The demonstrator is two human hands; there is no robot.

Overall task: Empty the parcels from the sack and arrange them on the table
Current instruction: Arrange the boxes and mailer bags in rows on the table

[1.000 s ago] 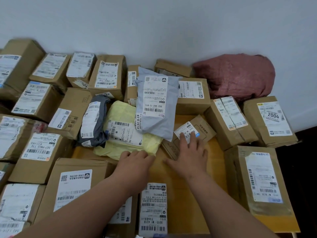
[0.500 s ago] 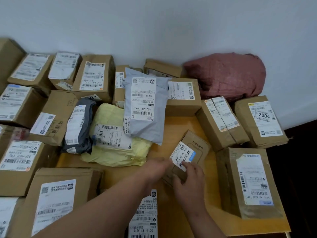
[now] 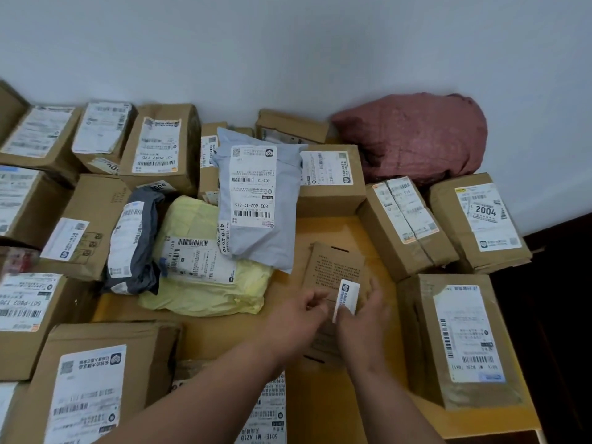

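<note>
Reading from the left of the table (image 3: pixel 336 229), a box (image 3: pixel 157 145) in the far row carries a label ending "P802 T70", and the near-left box (image 3: pixel 24 302) reads "507-P802 T70". Right of those, the yellow bag (image 3: pixel 205 277) lies under the grey bag (image 3: pixel 259 203), whose label shows "502-602-12-815", with "4T-6-2610" on a sticker at its left edge. Near the middle, both hands hold the small flat box (image 3: pixel 334 267), tipped up over the bare patch of table: the left hand (image 3: pixel 299 315) curls around its left edge and the right hand (image 3: pixel 363 315) pinches its near right side beside a folded white label (image 3: pixel 346 298), which seems to be lifting off, though blur makes that uncertain. Pulling there could tear the label free. The gap is tight, so setting the box down carelessly might shove the grey bag or knock the near-right box (image 3: pixel 461 341), which sits close to the table's edge and could slide off. Farther right, another box (image 3: pixel 480 219) shows "2004". The red sack (image 3: pixel 413 136) lies crumpled against the far wall.
</note>
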